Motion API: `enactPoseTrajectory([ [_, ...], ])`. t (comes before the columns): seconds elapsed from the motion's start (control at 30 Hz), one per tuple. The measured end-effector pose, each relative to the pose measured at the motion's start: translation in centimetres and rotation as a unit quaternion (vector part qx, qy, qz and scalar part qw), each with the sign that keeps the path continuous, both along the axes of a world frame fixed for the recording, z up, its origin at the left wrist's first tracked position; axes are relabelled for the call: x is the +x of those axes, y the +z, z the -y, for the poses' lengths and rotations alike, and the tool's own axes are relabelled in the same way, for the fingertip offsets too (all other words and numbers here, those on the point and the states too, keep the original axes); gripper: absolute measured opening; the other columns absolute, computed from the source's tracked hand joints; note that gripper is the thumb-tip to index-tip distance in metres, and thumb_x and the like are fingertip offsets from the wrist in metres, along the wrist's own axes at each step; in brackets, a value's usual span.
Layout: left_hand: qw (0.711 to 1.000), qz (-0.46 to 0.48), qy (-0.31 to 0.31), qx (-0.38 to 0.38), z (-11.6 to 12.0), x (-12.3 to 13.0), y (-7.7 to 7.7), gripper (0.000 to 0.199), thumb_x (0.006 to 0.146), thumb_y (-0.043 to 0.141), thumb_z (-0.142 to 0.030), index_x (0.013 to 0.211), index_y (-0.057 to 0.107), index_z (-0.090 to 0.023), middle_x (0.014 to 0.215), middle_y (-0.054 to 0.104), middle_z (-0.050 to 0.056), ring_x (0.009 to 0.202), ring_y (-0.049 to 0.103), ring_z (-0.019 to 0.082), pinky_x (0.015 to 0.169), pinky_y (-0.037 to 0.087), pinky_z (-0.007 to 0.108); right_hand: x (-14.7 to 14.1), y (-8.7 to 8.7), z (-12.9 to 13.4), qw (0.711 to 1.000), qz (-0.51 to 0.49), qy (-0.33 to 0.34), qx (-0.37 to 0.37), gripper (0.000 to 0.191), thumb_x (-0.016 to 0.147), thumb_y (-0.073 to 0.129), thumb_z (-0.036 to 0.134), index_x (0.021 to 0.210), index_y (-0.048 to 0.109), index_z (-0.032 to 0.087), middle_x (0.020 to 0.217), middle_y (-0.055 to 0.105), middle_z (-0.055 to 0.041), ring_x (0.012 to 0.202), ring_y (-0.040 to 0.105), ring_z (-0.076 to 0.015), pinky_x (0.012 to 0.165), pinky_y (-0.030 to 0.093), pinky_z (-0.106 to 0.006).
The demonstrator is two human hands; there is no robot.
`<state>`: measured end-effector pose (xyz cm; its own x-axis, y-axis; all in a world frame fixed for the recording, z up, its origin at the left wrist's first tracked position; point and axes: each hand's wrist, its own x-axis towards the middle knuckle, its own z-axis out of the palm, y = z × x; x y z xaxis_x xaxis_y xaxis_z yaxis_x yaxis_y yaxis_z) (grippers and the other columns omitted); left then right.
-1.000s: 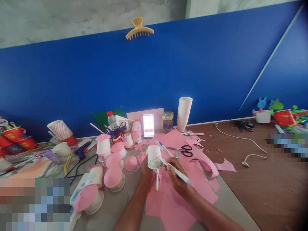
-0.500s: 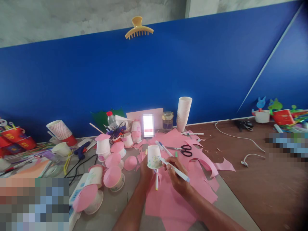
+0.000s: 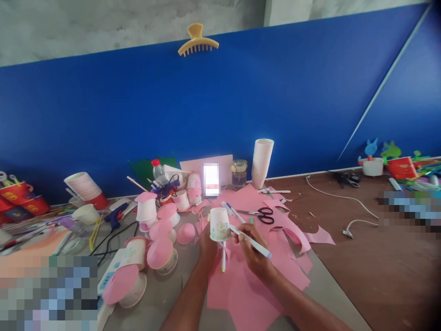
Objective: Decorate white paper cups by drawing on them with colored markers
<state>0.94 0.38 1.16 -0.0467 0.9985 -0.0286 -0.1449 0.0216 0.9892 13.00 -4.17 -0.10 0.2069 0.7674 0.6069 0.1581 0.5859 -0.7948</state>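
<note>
My left hand point(image 3: 207, 242) is closed on a white paper cup point(image 3: 217, 219), held upside down with its wide rim low. A small duck-like outline and green grass strokes are drawn on the cup's side. Between the fingers of my right hand point(image 3: 254, 248) is a white felt-tip marker point(image 3: 255, 244) with a pale blue end; its tip meets the cup at the right of the drawing. Beneath both hands spread sheets of pink paper point(image 3: 248, 294). A yellow-ended marker point(image 3: 223, 259) lies just below the cup, and black-handled scissors point(image 3: 265, 215) rest beyond my right hand.
On the left stand several paper cups with pink cone tops point(image 3: 161, 253), a blue glue gun point(image 3: 116, 215) and a power strip point(image 3: 112, 278). At the back are a lit phone point(image 3: 211, 179), a lidded jar point(image 3: 239, 174) and a tall cup stack point(image 3: 262, 163). A white cable point(image 3: 344, 195) crosses the right side.
The duck-like outline on the cup has gained lines on its right side. The marker tip has shifted slightly right along the cup, while my left hand keeps its hold.
</note>
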Motion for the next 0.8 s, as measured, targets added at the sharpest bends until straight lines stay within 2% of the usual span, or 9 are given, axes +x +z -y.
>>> enactPoseTrajectory([
  [0.43,1.000,0.017,-0.011,0.006,0.4,0.1,0.8,0.021,0.064,0.069,-0.017,0.053,0.051,-0.018,0.051,0.048,-0.002,0.050,0.037,0.011,0.049,0.029,0.025,-0.1,0.1,0.1,1.000,0.012,0.001,-0.001,0.017,0.099,0.049,0.035,0.095,0.058,0.021,0.076,0.062,-0.0027,0.064,0.060,-0.0160,0.059,0.051,-0.029],
  [0.6,1.000,0.011,-0.019,0.007,0.2,-0.1,0.0,0.020,0.064,0.069,-0.021,0.053,0.053,-0.017,0.052,0.051,-0.001,0.051,0.039,0.012,0.050,0.030,0.025,-0.1,0.1,0.1,1.000,-0.007,0.011,0.001,0.015,0.099,0.049,0.034,0.096,0.057,0.022,0.076,0.062,-0.0024,0.065,0.061,-0.0161,0.060,0.052,-0.030],
  [0.8,1.000,0.006,-0.022,0.002,-0.1,-0.3,-0.9,0.021,0.067,0.065,-0.021,0.053,0.051,-0.018,0.050,0.048,0.000,0.051,0.036,0.011,0.050,0.029,0.025,0.0,0.2,0.1,1.000,0.027,0.002,0.009,0.016,0.099,0.048,0.033,0.095,0.057,0.022,0.075,0.060,-0.0017,0.062,0.059,-0.0155,0.056,0.048,-0.028],
])
